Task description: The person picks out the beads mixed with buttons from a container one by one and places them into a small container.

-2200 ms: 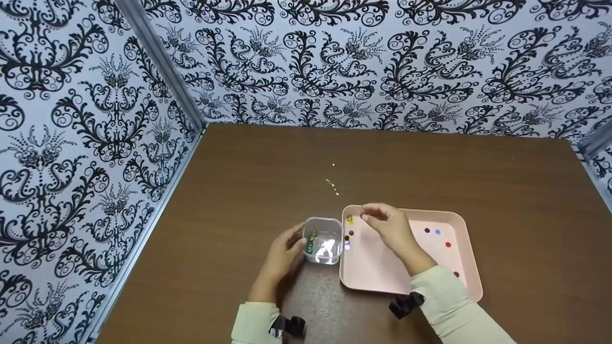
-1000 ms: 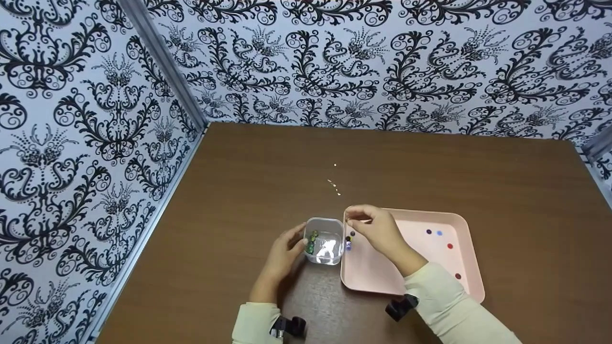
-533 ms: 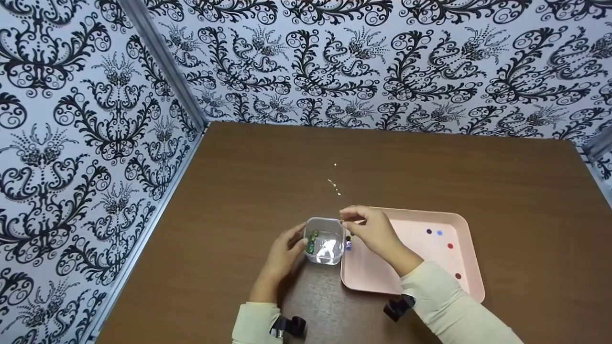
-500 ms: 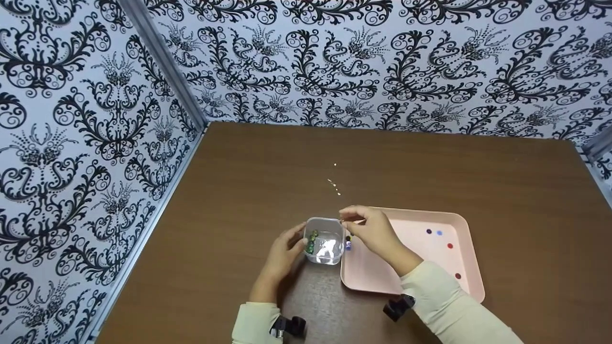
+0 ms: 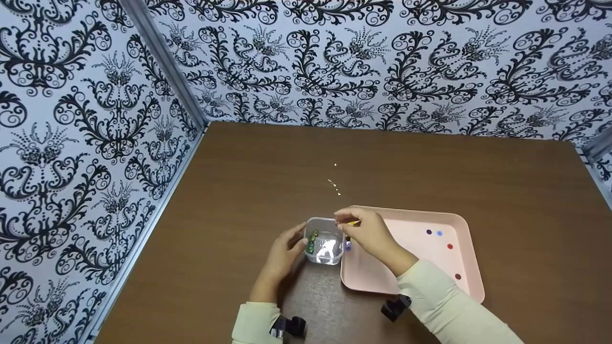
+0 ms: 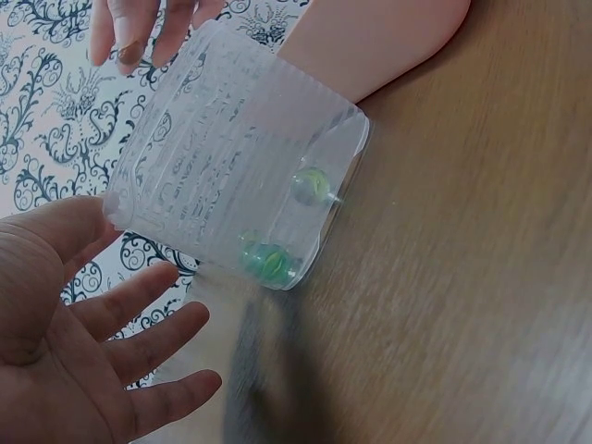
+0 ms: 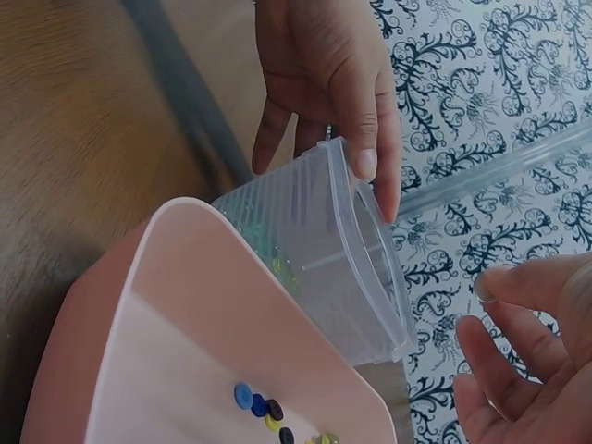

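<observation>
A clear plastic container [image 5: 324,259] stands against the left side of the pink tray [image 5: 373,282]. Several green and yellowish glass marbles [image 6: 268,264] lie inside it. My left hand [image 5: 279,253] grips its left rim, thumb over the edge and the other fingers outside. Just above the container's far right corner, my right hand [image 5: 375,234] pinches a small reddish-brown round thing [image 6: 130,53]; its exact kind cannot be made out. Blue, dark and yellow buttons [image 7: 259,405] lie in the tray near the container, partly hidden by my right hand in the head view, and a yellow-green marble [image 7: 328,438] lies beside them.
More buttons are spread over the tray's right side: a dark one [image 5: 429,231], a light blue one [image 5: 439,233] and a red one [image 5: 450,246] among them. Patterned walls [image 5: 344,62] border the brown table [image 5: 229,191] at the back and left.
My right hand has moved left, from above the tray's far left corner to the container's rim, fingertips still pinched. The left hand and container have stayed in place.
</observation>
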